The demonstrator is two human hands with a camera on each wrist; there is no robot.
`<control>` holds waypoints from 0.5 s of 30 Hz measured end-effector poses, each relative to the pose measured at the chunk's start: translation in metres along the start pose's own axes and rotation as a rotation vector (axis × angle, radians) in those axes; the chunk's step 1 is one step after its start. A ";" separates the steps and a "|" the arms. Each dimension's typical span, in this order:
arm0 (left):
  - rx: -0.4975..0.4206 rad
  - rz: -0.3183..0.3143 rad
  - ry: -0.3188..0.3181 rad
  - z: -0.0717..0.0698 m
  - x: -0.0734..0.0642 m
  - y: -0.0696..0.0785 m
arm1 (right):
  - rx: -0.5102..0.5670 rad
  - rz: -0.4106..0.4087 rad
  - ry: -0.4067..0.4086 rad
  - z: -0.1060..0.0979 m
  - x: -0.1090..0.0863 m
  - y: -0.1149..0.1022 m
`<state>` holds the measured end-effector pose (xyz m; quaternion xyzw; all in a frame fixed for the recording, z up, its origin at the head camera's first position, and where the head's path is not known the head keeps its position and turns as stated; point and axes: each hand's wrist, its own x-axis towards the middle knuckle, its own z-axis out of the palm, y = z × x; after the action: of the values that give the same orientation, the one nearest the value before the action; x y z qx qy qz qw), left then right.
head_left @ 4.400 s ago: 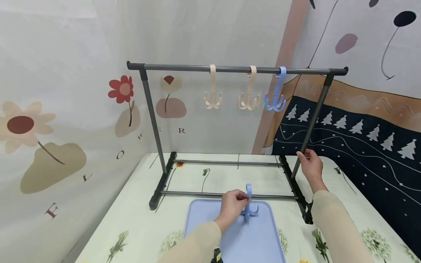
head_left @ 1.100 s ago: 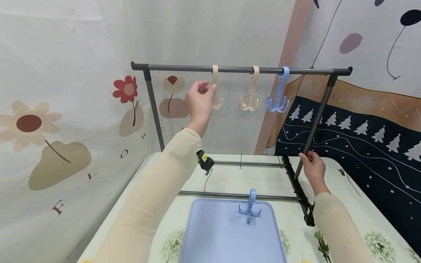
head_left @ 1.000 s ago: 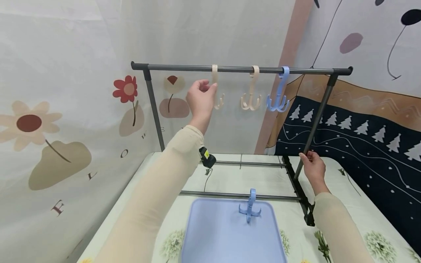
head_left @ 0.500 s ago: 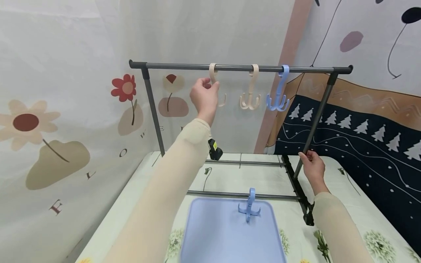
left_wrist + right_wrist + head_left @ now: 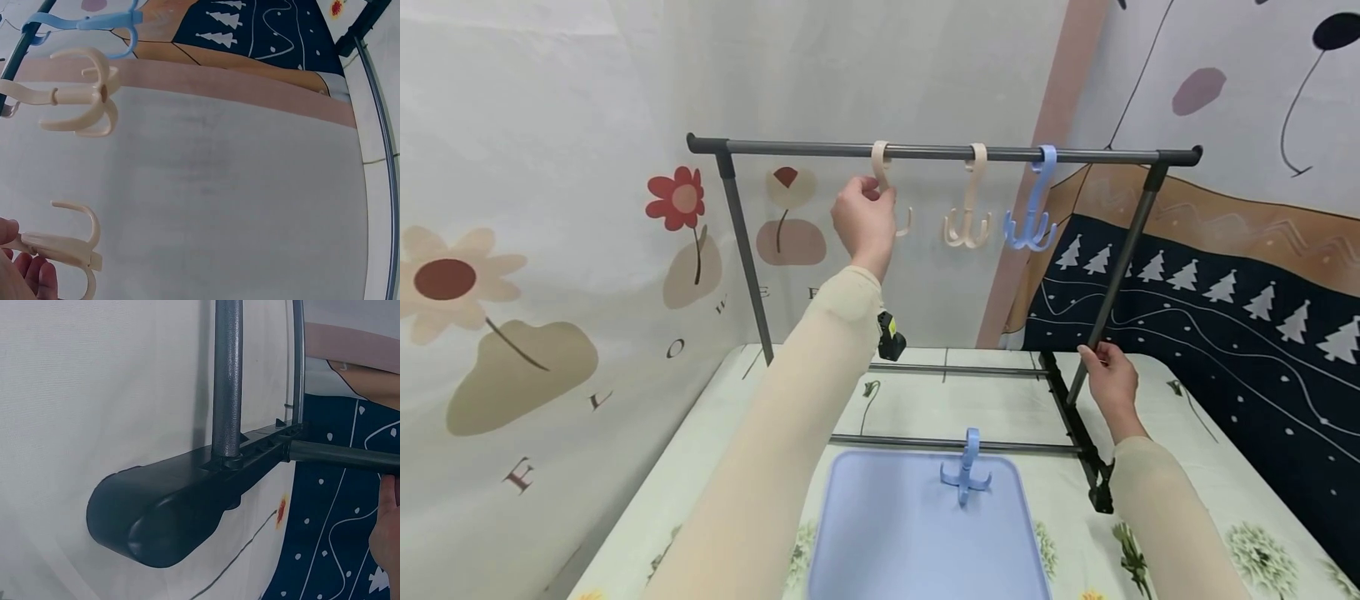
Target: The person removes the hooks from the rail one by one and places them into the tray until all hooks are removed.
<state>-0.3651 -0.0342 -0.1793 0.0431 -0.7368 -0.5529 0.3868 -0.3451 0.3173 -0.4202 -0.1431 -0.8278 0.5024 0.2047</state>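
My left hand (image 5: 867,218) pinches the stem of a beige four-pronged hook (image 5: 880,158), whose curved top still sits over the rack's top bar (image 5: 805,149). In the left wrist view its prongs (image 5: 92,225) stick out beyond the fingertips. Along the bar to the right hang a second beige hook (image 5: 972,200) and a blue hook (image 5: 1036,204). Another blue hook (image 5: 966,473) lies on the blue tray (image 5: 917,533). My right hand (image 5: 1111,382) grips the lower part of the rack's right post (image 5: 1112,292), its fingers mostly out of the right wrist view.
The dark metal rack stands on a flower-print cloth (image 5: 700,500), on black feet (image 5: 1078,433) joined by two low crossbars (image 5: 925,443). Printed curtains (image 5: 565,250) enclose the back and sides. The tray lies in front of the rack.
My left hand has let go of the blue hook at the tray and risen to the left beige hook. That hook has turned on the bar. My right hand stays on the post.
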 end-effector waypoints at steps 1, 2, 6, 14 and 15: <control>0.009 0.001 0.002 0.000 0.000 0.000 | 0.001 0.001 -0.002 0.000 0.000 0.000; 0.018 0.002 0.001 0.001 0.000 0.000 | 0.001 0.003 -0.004 0.000 0.000 0.000; 0.064 0.024 -0.003 0.001 0.001 -0.001 | 0.003 0.007 -0.008 0.000 -0.001 0.000; 0.173 0.075 0.002 -0.003 0.003 0.003 | -0.004 -0.002 0.003 0.000 0.000 0.001; 0.173 0.080 0.003 -0.004 0.003 0.003 | -0.005 -0.003 0.004 0.000 0.001 0.001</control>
<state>-0.3640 -0.0374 -0.1748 0.0479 -0.7824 -0.4712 0.4043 -0.3458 0.3182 -0.4214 -0.1434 -0.8288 0.4998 0.2067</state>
